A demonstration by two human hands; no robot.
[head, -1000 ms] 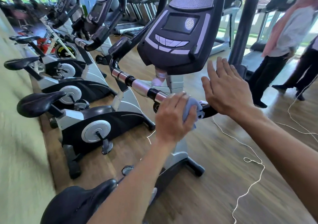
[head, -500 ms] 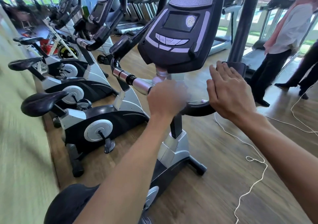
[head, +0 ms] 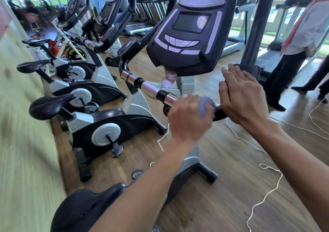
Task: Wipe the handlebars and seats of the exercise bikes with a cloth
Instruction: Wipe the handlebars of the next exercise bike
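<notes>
The nearest exercise bike has a black and chrome handlebar (head: 149,89) running under its dark console (head: 188,30). My left hand (head: 188,117) is shut on a small light blue cloth (head: 204,106), pressed against the handlebar's lower middle section. My right hand (head: 243,96) rests on the handlebar's right black grip, fingers together and curled over it. This bike's black seat (head: 85,208) is at the bottom, partly hidden by my left forearm.
More bikes with black seats (head: 49,105) line the padded green wall (head: 21,142) to the left. A white cord (head: 263,183) trails over the wood floor at right. A person (head: 295,50) stands by a dark pillar (head: 256,21) and treadmills at the right.
My left hand slid left along the bar, then back right toward the right grip with the cloth. My right hand dropped from hovering onto the right grip.
</notes>
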